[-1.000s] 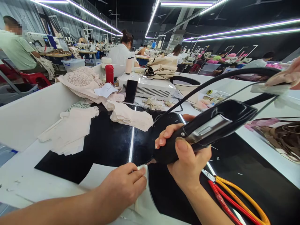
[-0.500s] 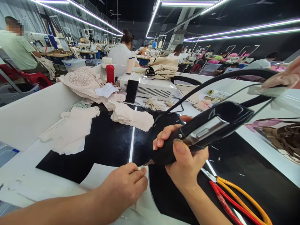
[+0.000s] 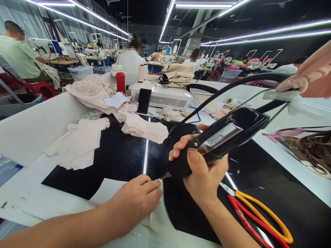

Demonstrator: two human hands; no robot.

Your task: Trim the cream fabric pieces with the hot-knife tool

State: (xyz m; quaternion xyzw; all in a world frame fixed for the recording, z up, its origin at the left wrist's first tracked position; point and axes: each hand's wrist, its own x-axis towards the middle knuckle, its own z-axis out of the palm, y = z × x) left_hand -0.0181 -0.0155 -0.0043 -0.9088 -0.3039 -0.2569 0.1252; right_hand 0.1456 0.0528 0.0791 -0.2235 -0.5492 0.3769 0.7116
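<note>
My right hand (image 3: pixel 204 175) is wrapped round a black corded hand tool (image 3: pixel 217 137) with a silver plate on its side. The tool tilts down to the left, and its thin copper-coloured tip (image 3: pixel 166 175) reaches the fingertips of my left hand (image 3: pixel 141 196). Those fingers are pinched closed, apparently on a narrow cream strip (image 3: pixel 150 219) that shows below the hand; its upper end is hidden. Beneath the left hand lies a white sheet (image 3: pixel 113 187) over the black table mat (image 3: pixel 124 155). Beside my right wrist lie scissors (image 3: pixel 238 194) with orange and red handles.
Stacked pale fabric pieces (image 3: pixel 144 127) and loose ones (image 3: pixel 80 144) lie ahead. Behind them stand a phone (image 3: pixel 144 100), a red bottle (image 3: pixel 120 82) and a white vented box (image 3: pixel 168 98). Another person's hand (image 3: pixel 305 77) is by the tool's black cord (image 3: pixel 227 91). Brown straps (image 3: pixel 312 148) lie right.
The view has shifted slightly. The tool has moved a little left with my right hand. The pale end seen at my left fingertips is now mostly covered. The other person's hand reaches farther in.
</note>
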